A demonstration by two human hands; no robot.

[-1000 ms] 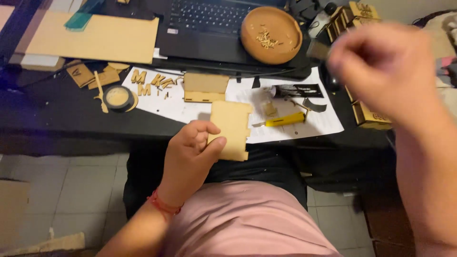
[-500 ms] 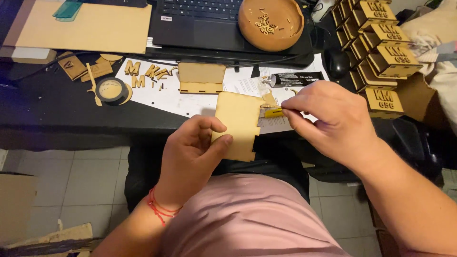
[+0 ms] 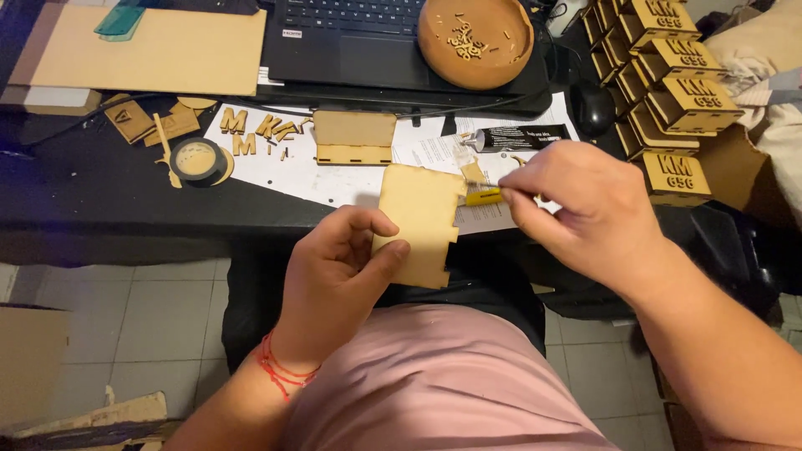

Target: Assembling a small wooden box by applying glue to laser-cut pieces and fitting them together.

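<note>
At the bench's near edge, the left hand (image 3: 338, 267) pinches a notched tan wooden panel (image 3: 419, 221); the right hand (image 3: 576, 205), pinching a thin stick (image 3: 489, 185), should keep steady along the panel's edge.

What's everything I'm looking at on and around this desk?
wooden panel: one, tan, notched, in left hand
thin tool: one, pinched by right hand
glue tube: one, black, on paper
paper sheets: white, desk middle
wooden letters: several, tan, on paper
tape roll: one, black, desk left
bowl: one, brown, on laptop
laptop: one, black
wooden boxes: several, tan, stacked right
mouse: one, black
left hand
right hand
</note>
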